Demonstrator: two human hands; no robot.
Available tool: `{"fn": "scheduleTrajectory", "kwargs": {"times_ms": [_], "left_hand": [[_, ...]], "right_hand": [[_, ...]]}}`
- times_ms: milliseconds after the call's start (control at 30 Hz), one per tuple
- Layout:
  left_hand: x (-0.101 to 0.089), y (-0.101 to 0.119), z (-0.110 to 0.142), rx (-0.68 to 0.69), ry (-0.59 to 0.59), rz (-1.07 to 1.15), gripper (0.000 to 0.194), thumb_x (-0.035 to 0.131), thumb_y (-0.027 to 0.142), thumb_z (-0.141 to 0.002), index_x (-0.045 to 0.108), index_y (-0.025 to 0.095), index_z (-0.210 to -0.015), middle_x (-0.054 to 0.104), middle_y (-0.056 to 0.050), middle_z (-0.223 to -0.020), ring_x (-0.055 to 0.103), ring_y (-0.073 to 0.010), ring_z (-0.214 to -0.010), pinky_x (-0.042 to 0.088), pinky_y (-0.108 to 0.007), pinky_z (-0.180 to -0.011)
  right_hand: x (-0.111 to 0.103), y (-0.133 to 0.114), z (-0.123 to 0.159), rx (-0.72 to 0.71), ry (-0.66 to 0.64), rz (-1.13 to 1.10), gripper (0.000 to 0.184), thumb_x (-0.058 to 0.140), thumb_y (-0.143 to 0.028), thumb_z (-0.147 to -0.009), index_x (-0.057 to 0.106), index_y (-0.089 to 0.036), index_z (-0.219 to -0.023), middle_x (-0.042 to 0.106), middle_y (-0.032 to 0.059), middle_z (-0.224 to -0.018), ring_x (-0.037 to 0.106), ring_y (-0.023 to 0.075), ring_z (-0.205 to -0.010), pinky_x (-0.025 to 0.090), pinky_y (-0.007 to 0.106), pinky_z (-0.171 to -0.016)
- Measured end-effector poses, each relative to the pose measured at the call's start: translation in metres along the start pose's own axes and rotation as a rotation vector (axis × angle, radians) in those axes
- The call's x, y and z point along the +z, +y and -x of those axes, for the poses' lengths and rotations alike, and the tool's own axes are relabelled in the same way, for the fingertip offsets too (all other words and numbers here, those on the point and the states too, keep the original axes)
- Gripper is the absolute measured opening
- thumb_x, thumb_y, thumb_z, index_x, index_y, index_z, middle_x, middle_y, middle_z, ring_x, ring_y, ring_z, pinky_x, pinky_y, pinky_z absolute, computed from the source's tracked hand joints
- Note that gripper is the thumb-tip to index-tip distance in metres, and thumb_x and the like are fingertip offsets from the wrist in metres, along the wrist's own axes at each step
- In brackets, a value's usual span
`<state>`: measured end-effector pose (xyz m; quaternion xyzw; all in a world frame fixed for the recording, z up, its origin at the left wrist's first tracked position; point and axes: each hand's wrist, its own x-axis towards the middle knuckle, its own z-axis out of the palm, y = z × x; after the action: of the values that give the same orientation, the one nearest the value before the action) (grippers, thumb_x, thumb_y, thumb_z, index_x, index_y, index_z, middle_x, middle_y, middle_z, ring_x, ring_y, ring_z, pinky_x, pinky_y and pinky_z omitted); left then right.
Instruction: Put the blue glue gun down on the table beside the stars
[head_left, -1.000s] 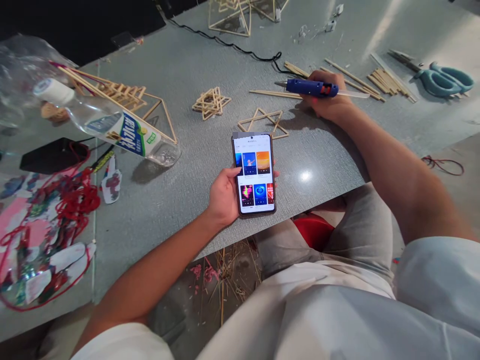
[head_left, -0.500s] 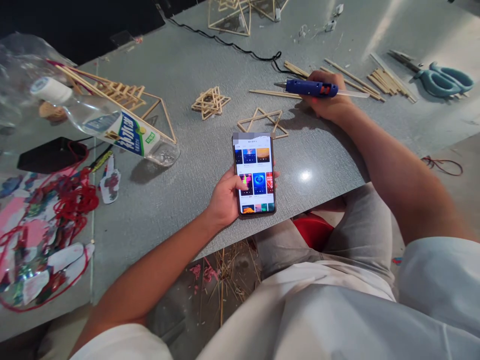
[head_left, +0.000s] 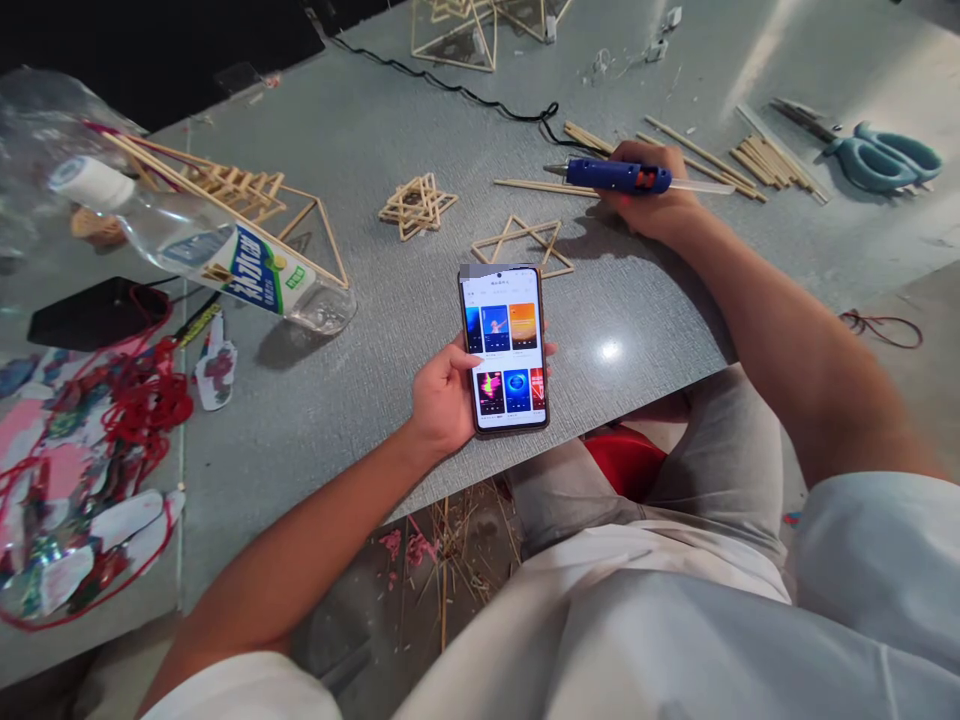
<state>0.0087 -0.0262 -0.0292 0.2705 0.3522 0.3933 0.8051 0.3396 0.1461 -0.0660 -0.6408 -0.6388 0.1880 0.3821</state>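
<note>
My left hand [head_left: 444, 400] is wrapped round a smartphone [head_left: 507, 350] at the table's near edge, its thumb over the left side of the lit screen. Rows of colourful pictures fill that screen. In my right hand [head_left: 651, 190] is a blue glue gun [head_left: 611, 175], held on its side with the nozzle to the left and a clear glue stick sticking out at the back. Between the two hands lies a flat star of thin wooden sticks [head_left: 517, 242], just beyond the phone. A layered stick star [head_left: 418, 207] rests farther left.
On the left lie a plastic bottle [head_left: 262, 272], a stick frame [head_left: 247, 190], a black box [head_left: 97, 312] and tangled red cord [head_left: 146, 405]. Blue-handled scissors [head_left: 877, 155] and cut sticks [head_left: 761, 162] are at the right. A black cable [head_left: 465, 90] crosses the back. Scraps litter the floor.
The pictures on the phone screen have scrolled down, and my left thumb has shifted slightly toward the screen's left edge. My right hand keeps the glue gun in the same place.
</note>
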Motion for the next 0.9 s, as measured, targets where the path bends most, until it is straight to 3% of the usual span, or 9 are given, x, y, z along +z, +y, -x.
{"fn": "scheduleTrajectory", "kwargs": {"times_ms": [233, 600, 733, 900], "left_hand": [[-0.0005, -0.0014, 0.0010, -0.003, 0.013, -0.033, 0.079, 0.064, 0.030, -0.080, 0.063, 0.009, -0.157, 0.082, -0.019, -0.142, 0.082, -0.0382, -0.122, 0.070, -0.053, -0.102], [-0.0068, -0.0036, -0.0033, -0.016, -0.038, -0.030, 0.063, 0.069, 0.035, -0.081, 0.075, 0.012, -0.139, 0.082, -0.016, -0.143, 0.081, -0.0377, -0.126, 0.069, -0.052, -0.107], [-0.0032, -0.0062, -0.0016, 0.042, 0.018, -0.152, 0.054, 0.086, 0.032, -0.083, 0.075, 0.018, -0.134, 0.083, -0.014, -0.139, 0.083, -0.0349, -0.119, 0.071, -0.050, -0.100], [-0.0038, -0.0083, 0.0024, 0.109, -0.013, -0.242, 0.057, 0.098, 0.027, -0.080, 0.075, 0.022, -0.132, 0.082, -0.012, -0.142, 0.083, -0.0332, -0.121, 0.071, -0.050, -0.102]], "right_hand": [[0.0019, 0.0013, -0.0018, 0.011, 0.018, 0.019, 0.019, 0.087, -0.025, -0.090, 0.068, -0.028, -0.090, 0.062, -0.0047, -0.064, 0.056, 0.0158, -0.062, 0.045, 0.031, -0.062], [-0.0005, -0.0020, 0.0012, 0.005, 0.008, 0.025, 0.022, 0.089, -0.032, -0.088, 0.068, -0.029, -0.091, 0.068, -0.0026, -0.070, 0.057, 0.0158, -0.061, 0.045, 0.030, -0.058], [-0.0018, -0.0022, 0.0017, 0.002, -0.003, 0.024, 0.022, 0.090, -0.034, -0.088, 0.069, -0.029, -0.092, 0.071, -0.0021, -0.073, 0.058, 0.0158, -0.062, 0.047, 0.030, -0.059], [-0.0017, -0.0025, 0.0007, -0.014, 0.019, 0.032, 0.024, 0.090, -0.027, -0.087, 0.066, -0.028, -0.087, 0.068, -0.0027, -0.073, 0.058, 0.0160, -0.065, 0.050, 0.031, -0.066]]}}
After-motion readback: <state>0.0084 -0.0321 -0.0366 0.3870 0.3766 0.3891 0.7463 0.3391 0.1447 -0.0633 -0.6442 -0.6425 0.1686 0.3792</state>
